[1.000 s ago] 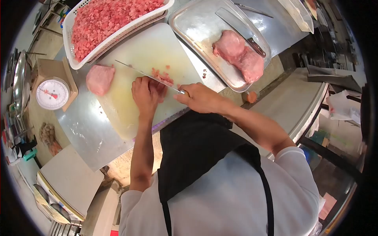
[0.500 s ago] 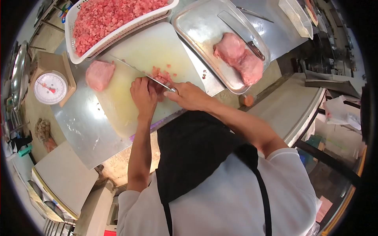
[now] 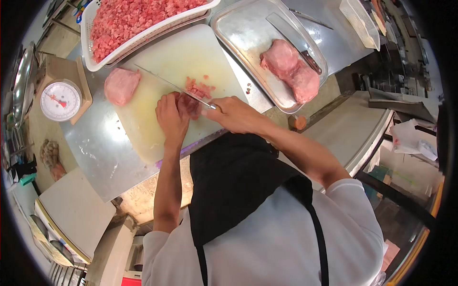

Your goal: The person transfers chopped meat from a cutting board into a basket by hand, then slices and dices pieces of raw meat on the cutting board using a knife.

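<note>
My right hand (image 3: 237,115) is wrapped round the handle of a long knife (image 3: 168,85), its blade slanting up and left over the cutting board (image 3: 143,128). My left hand (image 3: 171,115) has its fingers curled on a piece of raw meat (image 3: 192,107), right beside the blade. The fingers and the knife partly cover this piece. Just beyond the blade lies a small heap of diced meat (image 3: 202,89), with a few loose cubes around it. A larger chunk of raw meat (image 3: 121,86) rests at the board's left edge.
A white perforated basket (image 3: 86,45) heaped with diced meat stands behind the board. To the right, a clear tray (image 3: 238,35) holds big raw meat pieces (image 3: 291,71) and a second knife (image 3: 310,62). A dial scale (image 3: 60,100) stands at the left.
My right hand and the knife handle have shifted slightly up and right. My left hand stays on the meat piece. The whole view has moved a little.
</note>
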The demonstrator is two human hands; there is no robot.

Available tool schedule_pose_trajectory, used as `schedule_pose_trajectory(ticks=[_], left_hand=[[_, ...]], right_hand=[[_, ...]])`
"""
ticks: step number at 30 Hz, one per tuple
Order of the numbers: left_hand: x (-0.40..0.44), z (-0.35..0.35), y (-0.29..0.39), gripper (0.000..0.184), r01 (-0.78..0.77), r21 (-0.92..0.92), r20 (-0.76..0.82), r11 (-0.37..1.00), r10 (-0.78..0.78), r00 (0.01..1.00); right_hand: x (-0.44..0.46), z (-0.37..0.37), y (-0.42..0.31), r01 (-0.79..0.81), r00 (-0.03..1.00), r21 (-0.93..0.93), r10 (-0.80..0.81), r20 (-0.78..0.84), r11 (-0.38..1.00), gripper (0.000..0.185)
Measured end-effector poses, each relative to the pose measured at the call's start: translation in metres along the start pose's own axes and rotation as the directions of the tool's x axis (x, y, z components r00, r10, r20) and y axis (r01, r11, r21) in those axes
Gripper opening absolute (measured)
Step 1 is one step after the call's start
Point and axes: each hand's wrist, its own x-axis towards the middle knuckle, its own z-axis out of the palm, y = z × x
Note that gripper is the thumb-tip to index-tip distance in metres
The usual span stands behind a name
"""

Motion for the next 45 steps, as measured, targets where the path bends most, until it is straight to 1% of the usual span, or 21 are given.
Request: schedule_pose_trajectory(ticks=[1, 3, 5, 8, 11, 14, 15, 17, 20, 23, 26, 28, 29, 32, 35, 38, 41, 44, 45], left_hand=[[-0.002, 0.0, -0.002, 0.017, 0.009, 0.002, -0.002, 1.0, -0.009, 1.0], [-0.005, 0.001, -0.006, 0.017, 0.024, 0.033, 0.007, 0.999, -0.024, 1.0], [-0.007, 0.005, -0.005, 0.017, 0.034, 0.084, 0.024, 0.996, -0.036, 0.999], [-0.007, 0.0, -0.003, 0.017, 0.012, 0.073, 0.037, 0.997, -0.015, 0.999], [-0.009, 0.001, -0.004, 0.017, 0.028, 0.016, -0.012, 0.999, -0.028, 1.0], [-0.011, -0.005, 0.0, 0.016, 0.063, 0.075, 0.026, 0.995, -0.065, 0.998], [-0.011, -0.004, -0.002, 0.015, 0.059, 0.09, 0.029, 0.994, -0.062, 0.998], [-0.015, -0.002, -0.002, 0.014, 0.051, 0.116, 0.037, 0.992, -0.056, 0.998], [-0.014, -0.007, 0.001, 0.014, 0.024, 0.082, 0.029, 0.996, -0.027, 0.999], [-0.016, -0.005, 0.0, 0.013, 0.076, 0.003, -0.024, 0.997, -0.076, 0.997], [-0.018, -0.007, 0.001, 0.01, 0.058, 0.123, 0.017, 0.991, -0.061, 0.998], [-0.025, -0.004, 0.0, 0.01, 0.058, 0.14, 0.022, 0.988, -0.062, 0.998], [-0.022, -0.002, -0.002, 0.009, 0.056, 0.154, 0.005, 0.986, -0.058, 0.998], [-0.02, 0.0, 0.004, 0.009, 0.024, 0.136, -0.015, 0.99, -0.022, 1.0], [-0.018, 0.008, 0.008, 0.008, -0.034, 0.081, 0.046, 0.996, 0.031, 0.998], [-0.017, 0.003, 0.012, 0.009, -0.014, 0.043, 0.049, 0.999, 0.012, 0.999], [-0.019, -0.008, 0.013, 0.013, 0.033, -0.013, 0.079, 0.999, -0.032, 0.996], [-0.024, -0.004, 0.009, 0.015, 0.016, 0.091, 0.107, 0.996, -0.026, 0.994], [-0.028, -0.004, 0.008, 0.016, 0.004, 0.087, 0.117, 0.996, -0.014, 0.993]], right_hand=[[-0.013, -0.004, -0.004, -0.026, 0.999, -0.013, 0.027, 0.028, 1.0, 0.046], [-0.012, 0.004, 0.007, 0.033, 0.999, -0.021, -0.033, 0.016, 0.999, 0.046], [0.002, 0.025, 0.041, 0.201, 0.977, -0.027, -0.203, -0.068, 0.979, 0.047], [0.02, 0.028, 0.03, 0.232, 0.967, -0.014, -0.232, -0.104, 0.973, 0.048], [0.004, 0.01, 0.012, 0.088, 0.996, -0.002, -0.088, -0.003, 0.996, 0.048], [-0.02, 0.001, 0.001, 0.011, 0.997, -0.039, -0.008, 0.074, 0.999, 0.049], [-0.01, 0.011, 0.014, 0.103, 0.994, -0.024, -0.103, 0.021, 0.994, 0.049], [0.013, 0.038, 0.049, 0.281, 0.956, -0.009, -0.281, -0.09, 0.96, 0.05], [0.017, 0.031, 0.029, 0.205, 0.977, 0.031, -0.203, -0.061, 0.978, 0.05], [-0.009, 0.012, 0.013, 0.061, 0.997, -0.013, -0.061, 0.04, 0.998, 0.05], [-0.016, 0.015, 0.015, -0.037, 0.991, 0.02, 0.035, 0.13, 0.999, 0.052], [0.004, 0.046, 0.038, 0.147, 0.989, 0.044, -0.146, -0.024, 0.988, 0.05], [0.018, 0.051, 0.045, 0.256, 0.962, 0.035, -0.251, -0.104, 0.966, 0.049], [0.015, 0.035, 0.039, 0.221, 0.972, -0.007, -0.221, -0.086, 0.975, 0.047], [-0.002, 0.028, 0.041, 0.182, 0.97, -0.037, -0.185, -0.16, 0.983, 0.05], [-0.017, 0.01, 0.025, -0.031, 0.999, 0.044, 0.032, -0.015, 0.999, 0.05], [-0.036, 0.009, 0.017, -0.025, 1.0, 0.065, 0.025, 0.008, 0.998, 0.051], [-0.021, 0.029, 0.03, 0.054, 0.998, 0.082, -0.052, -0.031, 0.995, 0.051], [-0.014, 0.037, 0.03, 0.078, 0.996, 0.092, -0.074, -0.047, 0.993, 0.051]])
